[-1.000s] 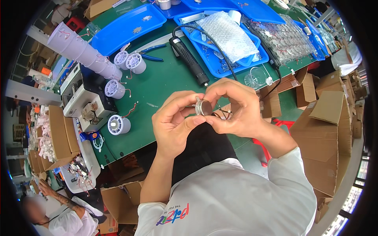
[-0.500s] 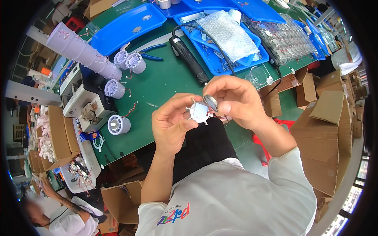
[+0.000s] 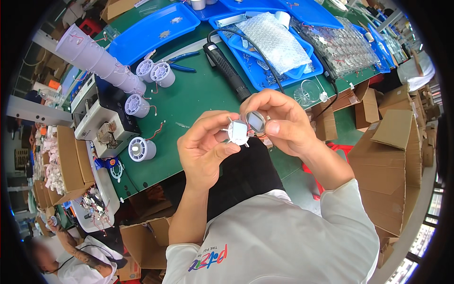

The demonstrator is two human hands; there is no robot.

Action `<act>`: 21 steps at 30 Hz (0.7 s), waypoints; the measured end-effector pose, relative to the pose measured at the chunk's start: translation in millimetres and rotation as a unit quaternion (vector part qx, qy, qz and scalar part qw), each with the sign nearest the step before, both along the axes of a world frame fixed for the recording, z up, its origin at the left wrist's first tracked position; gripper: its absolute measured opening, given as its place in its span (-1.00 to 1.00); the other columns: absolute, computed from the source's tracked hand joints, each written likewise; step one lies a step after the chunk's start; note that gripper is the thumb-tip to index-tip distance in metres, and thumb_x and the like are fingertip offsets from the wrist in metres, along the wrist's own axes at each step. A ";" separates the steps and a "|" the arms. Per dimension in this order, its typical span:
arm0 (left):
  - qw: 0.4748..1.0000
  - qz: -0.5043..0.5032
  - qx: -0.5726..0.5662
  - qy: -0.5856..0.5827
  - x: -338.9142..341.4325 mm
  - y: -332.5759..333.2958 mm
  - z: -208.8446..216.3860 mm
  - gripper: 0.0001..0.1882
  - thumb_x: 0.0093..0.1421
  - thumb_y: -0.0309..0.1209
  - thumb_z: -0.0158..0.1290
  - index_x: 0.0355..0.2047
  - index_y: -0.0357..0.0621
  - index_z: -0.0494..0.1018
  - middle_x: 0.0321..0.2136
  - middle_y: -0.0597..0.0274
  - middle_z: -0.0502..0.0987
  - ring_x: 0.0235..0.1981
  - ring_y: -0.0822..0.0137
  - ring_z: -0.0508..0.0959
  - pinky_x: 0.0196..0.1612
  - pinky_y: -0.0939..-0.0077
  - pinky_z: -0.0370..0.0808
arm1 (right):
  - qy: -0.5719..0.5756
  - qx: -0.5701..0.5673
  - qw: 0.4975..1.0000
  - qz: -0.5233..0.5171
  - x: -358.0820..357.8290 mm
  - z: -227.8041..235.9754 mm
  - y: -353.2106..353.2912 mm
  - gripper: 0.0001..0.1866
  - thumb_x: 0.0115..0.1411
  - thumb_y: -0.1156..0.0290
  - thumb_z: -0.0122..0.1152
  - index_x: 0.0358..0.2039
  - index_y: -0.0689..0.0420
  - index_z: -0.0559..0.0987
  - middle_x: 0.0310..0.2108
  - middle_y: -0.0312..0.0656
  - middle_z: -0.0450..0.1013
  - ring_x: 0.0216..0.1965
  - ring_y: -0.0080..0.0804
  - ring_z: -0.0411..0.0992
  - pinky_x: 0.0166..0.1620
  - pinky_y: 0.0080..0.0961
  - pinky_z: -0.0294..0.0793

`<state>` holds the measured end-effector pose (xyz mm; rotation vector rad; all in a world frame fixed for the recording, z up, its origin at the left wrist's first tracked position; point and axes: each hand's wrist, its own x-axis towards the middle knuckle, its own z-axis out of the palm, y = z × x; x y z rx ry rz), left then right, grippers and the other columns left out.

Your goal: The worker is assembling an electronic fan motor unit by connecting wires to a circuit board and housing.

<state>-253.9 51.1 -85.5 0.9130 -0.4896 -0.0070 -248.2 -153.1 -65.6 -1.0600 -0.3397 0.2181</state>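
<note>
My left hand (image 3: 204, 146) pinches a small white round plastic part with short prongs around its rim (image 3: 237, 132); a pale square patch covers its face. In my right hand (image 3: 282, 122), thumb and fingers grip a round silver-rimmed disc (image 3: 255, 121), its face with a light square patch turned toward me. The two pieces are side by side with a narrow gap, and thin wires show just below the disc. Left of my hands, a pale lilac cylindrical housing (image 3: 142, 149) with a wire stands on the green table, near another lilac housing (image 3: 137, 106).
A black electric screwdriver (image 3: 228, 72) lies beyond my hands, near blue-handled pliers (image 3: 182, 62). Blue trays (image 3: 156, 33) hold small parts and bubble wrap (image 3: 274, 42). A stack of lilac housings (image 3: 101, 59) leans by a grey-black machine (image 3: 106, 125). Cardboard boxes (image 3: 385, 175) stand right.
The silver-rimmed disc has turned in my right hand, so its patched face shows more fully. My left hand has shifted slightly left with the white part.
</note>
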 end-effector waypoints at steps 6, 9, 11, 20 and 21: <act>0.999 0.035 0.007 -0.004 -3.0 -1.8 5.3 -0.47 0.03 -0.72 0.39 0.05 -0.36 0.57 0.04 -0.06 0.58 -0.07 0.18 0.62 0.06 0.32 0.64 | -0.005 0.022 1.000 0.008 0.3 2.4 0.9 -0.55 0.16 0.30 0.43 0.01 0.23 0.56 -0.06 0.04 0.52 -0.23 -0.38 0.45 -0.21 -0.56 0.43; 0.998 0.051 0.036 -0.023 -3.2 -1.0 6.8 -0.47 0.02 -0.73 0.39 0.04 -0.35 0.58 0.03 -0.05 0.59 -0.08 0.20 0.62 0.03 0.36 0.64 | 0.002 0.034 0.999 0.011 -0.4 7.5 1.5 -0.55 0.14 0.36 0.43 0.02 0.22 0.56 -0.07 0.01 0.51 -0.20 -0.37 0.45 -0.16 -0.52 0.44; 0.997 0.057 0.046 -0.029 -3.5 -0.6 8.0 -0.47 0.01 -0.73 0.39 0.04 -0.35 0.58 0.03 -0.05 0.60 -0.08 0.20 0.62 0.02 0.37 0.64 | 0.004 0.039 0.999 0.013 -0.3 7.8 2.0 -0.55 0.14 0.38 0.43 0.02 0.22 0.55 -0.07 0.00 0.51 -0.19 -0.36 0.44 -0.14 -0.51 0.44; 0.982 0.111 0.147 -0.046 -4.4 1.2 12.2 -0.48 -0.01 -0.68 0.43 0.01 -0.31 0.61 -0.02 0.00 0.63 -0.13 0.24 0.64 -0.01 0.42 0.65 | -0.287 -0.176 0.937 -0.098 1.9 14.4 1.3 -0.61 0.10 0.63 0.46 -0.03 0.21 0.63 -0.12 -0.15 0.51 -0.14 -0.39 0.45 -0.07 -0.51 0.50; 0.982 0.111 0.146 -0.046 -4.6 1.1 12.3 -0.48 -0.01 -0.68 0.43 0.01 -0.31 0.61 -0.02 0.00 0.63 -0.13 0.24 0.64 -0.01 0.42 0.65 | -0.287 -0.176 0.937 -0.098 1.2 16.3 1.5 -0.61 0.10 0.63 0.46 -0.03 0.21 0.63 -0.12 -0.15 0.51 -0.14 -0.39 0.45 -0.07 -0.51 0.50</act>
